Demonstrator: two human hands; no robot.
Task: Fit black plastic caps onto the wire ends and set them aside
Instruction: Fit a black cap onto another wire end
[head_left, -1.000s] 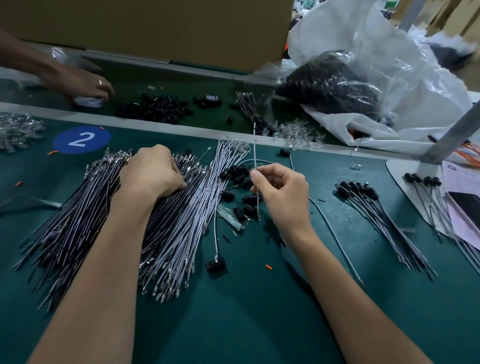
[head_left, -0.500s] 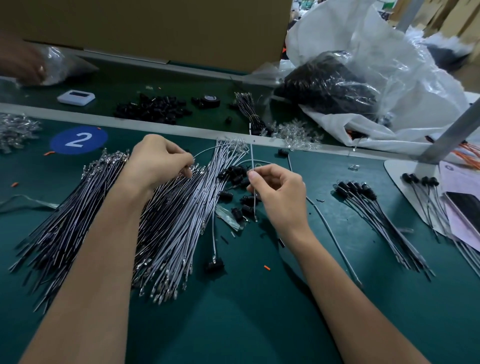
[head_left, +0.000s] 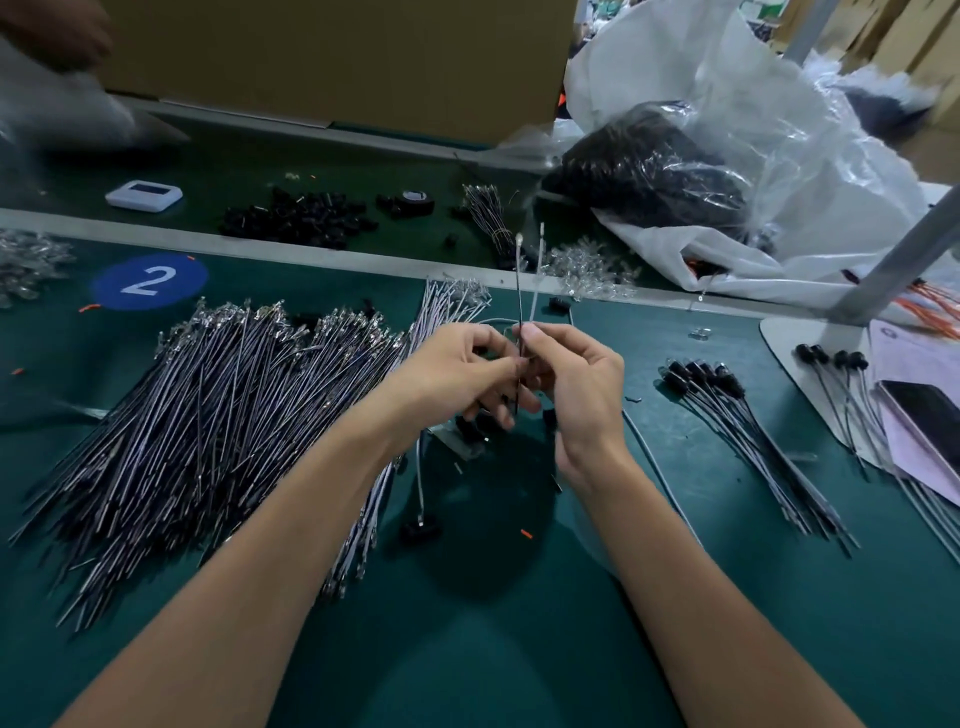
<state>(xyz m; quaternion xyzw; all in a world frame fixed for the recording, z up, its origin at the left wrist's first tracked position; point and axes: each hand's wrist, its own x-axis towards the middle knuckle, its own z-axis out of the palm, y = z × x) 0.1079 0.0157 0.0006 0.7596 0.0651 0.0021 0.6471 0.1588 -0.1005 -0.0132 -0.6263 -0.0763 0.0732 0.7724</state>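
My left hand (head_left: 457, 371) and my right hand (head_left: 576, 384) meet above the green mat. Between them stand two thin wires, a dark wire (head_left: 519, 291) and a pale wire (head_left: 536, 275), both upright with metal tips on top. My left fingers pinch the dark wire and my right thumb and forefinger pinch the pale one. A big pile of uncapped wires (head_left: 208, 415) lies to the left. Loose black caps (head_left: 472, 428) sit under my hands, partly hidden. Wires with black caps fitted (head_left: 727, 410) lie to the right.
Across the grey divider (head_left: 260, 247) lie more black caps (head_left: 298, 218), a white device (head_left: 144, 195), a tape roll (head_left: 415, 200) and a wire bundle (head_left: 485, 218). Plastic bags (head_left: 727, 156) fill the back right. A metal post (head_left: 893, 260) and papers (head_left: 914, 395) stand at right. Another person's hand (head_left: 57, 31) is far left.
My left hand left the wire pile with a dark wire and came across to my right hand. Both wires now stand side by side. The other person's hand drew back to the far corner.
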